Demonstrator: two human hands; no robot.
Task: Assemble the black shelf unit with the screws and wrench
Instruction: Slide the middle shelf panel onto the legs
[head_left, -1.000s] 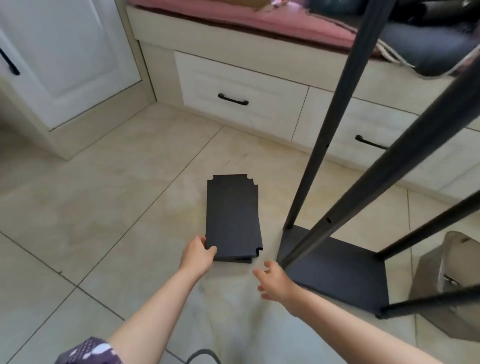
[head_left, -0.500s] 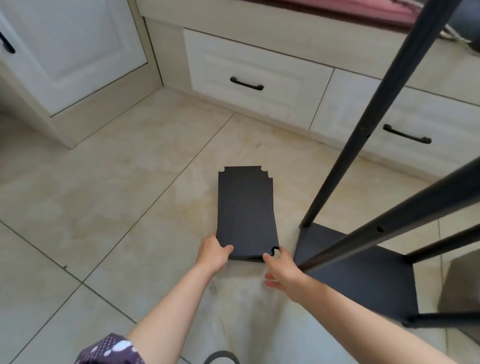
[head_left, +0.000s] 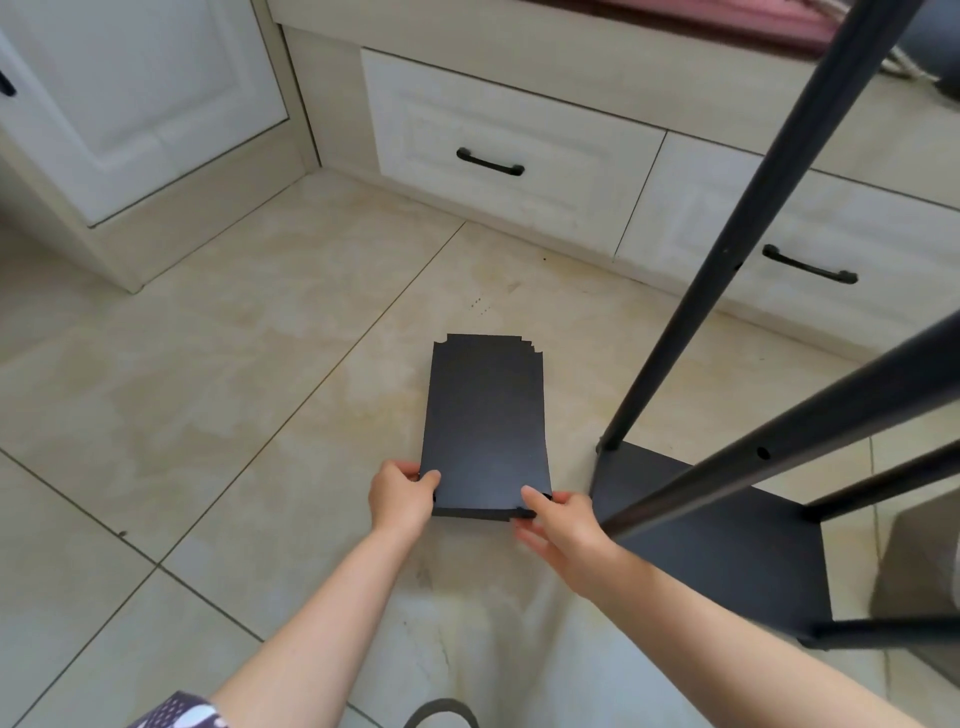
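Observation:
A stack of black shelf boards (head_left: 485, 421) with notched corners lies on the tiled floor. My left hand (head_left: 401, 493) grips the near left corner of the top board, thumb on its face. My right hand (head_left: 561, 522) pinches the near right corner, thumb on top and fingers below. To the right stands the partly built black shelf unit: a bottom shelf panel (head_left: 727, 561) with black metal poles (head_left: 748, 223) rising from its corners. No screws or wrench show.
White drawers with black handles (head_left: 491, 162) run along the back under a bench with a pink cushion. A white cabinet door (head_left: 130, 78) stands at the left. A grey object (head_left: 919, 571) sits at the right edge, behind the frame.
My right hand moved left and took hold of the board's near right corner. My left hand kept its grip on the left corner. The camera tilted down and closer.

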